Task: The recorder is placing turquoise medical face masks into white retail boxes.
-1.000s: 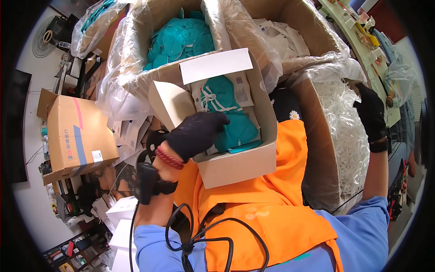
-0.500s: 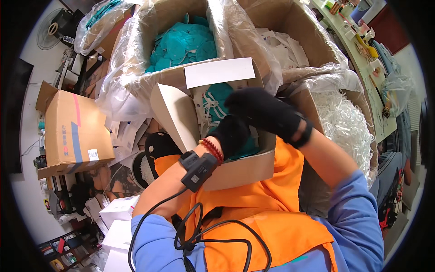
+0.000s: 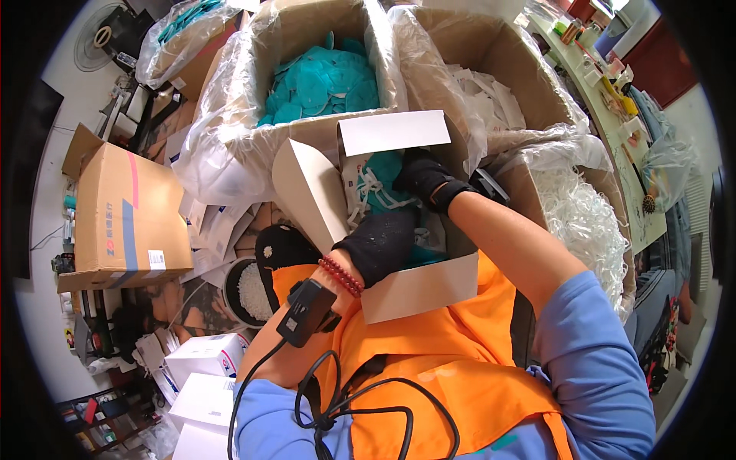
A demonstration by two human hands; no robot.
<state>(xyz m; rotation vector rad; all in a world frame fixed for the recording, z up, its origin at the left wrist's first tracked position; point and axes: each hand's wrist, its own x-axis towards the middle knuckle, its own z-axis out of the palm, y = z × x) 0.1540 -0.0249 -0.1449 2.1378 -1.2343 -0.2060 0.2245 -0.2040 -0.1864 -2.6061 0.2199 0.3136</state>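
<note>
An open white carton rests at my lap, its flaps spread. Inside lie teal pieces with white straps that look like face masks, beside white printed packaging. My left hand, in a black glove, reaches over the carton's near left edge; its fingertips are hidden among the contents. My right hand, gloved too, is bent down into the far right part of the carton against the teal pieces. Its fingers are dark and mostly hidden, so I cannot make out a grip.
Beyond the carton stands a plastic-lined box of teal pieces. Right of it are a box of white packets and one of white straps. A brown carton sits left. A black cable loops over my orange apron.
My right hand has gone down deeper into the carton and my left hand has drawn a little nearer. The carton appears slightly lower and further right in view.
</note>
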